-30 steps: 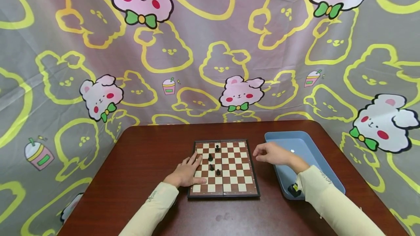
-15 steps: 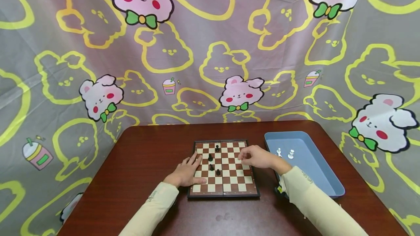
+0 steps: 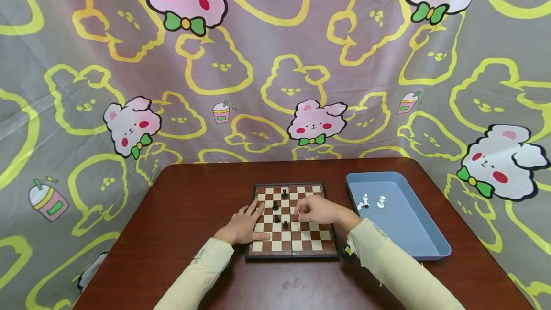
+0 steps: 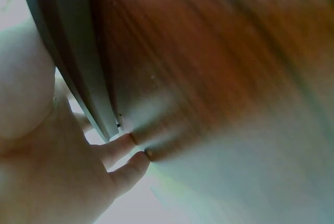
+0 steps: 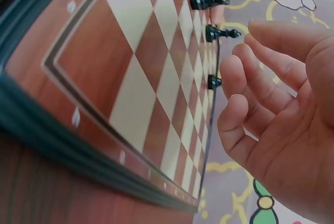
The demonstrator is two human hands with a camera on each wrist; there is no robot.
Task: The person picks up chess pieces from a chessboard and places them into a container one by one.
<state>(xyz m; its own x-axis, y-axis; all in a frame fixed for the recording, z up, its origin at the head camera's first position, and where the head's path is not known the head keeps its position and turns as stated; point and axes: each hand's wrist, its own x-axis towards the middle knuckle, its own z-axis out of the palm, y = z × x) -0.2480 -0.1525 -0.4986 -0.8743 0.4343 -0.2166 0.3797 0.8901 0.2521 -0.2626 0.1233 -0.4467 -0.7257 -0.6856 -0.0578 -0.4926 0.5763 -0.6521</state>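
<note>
A brown-and-cream chessboard [image 3: 312, 243] with a dark frame lies on the table, with several black chess pieces [image 3: 275, 206] standing on its left half. My left hand [image 3: 243, 226] rests on the board's left edge, fingers spread and thumb lying on the squares. Over the right half hangs my right hand [image 3: 320, 209], its fingers loosely bent near the black pieces. In the right wrist view the palm of the right hand [image 5: 287, 109] shows with nothing in it, and some black pieces [image 5: 203, 0] appear beyond the fingertips. The left wrist view shows the board's side [image 4: 78, 51] against the left hand [image 4: 62, 156].
A blue tray [image 3: 424, 248] stands right of the board, holding white chess pieces [image 3: 380, 201] toward its far left part. The brown table [image 3: 185, 195] reaches back to a patterned cloth [image 3: 258, 75] hanging behind and at the sides.
My right hand has moved left from beside the tray to over the board's right half. White pieces in the tray have come into sight. My left hand and the black pieces have stayed put.
</note>
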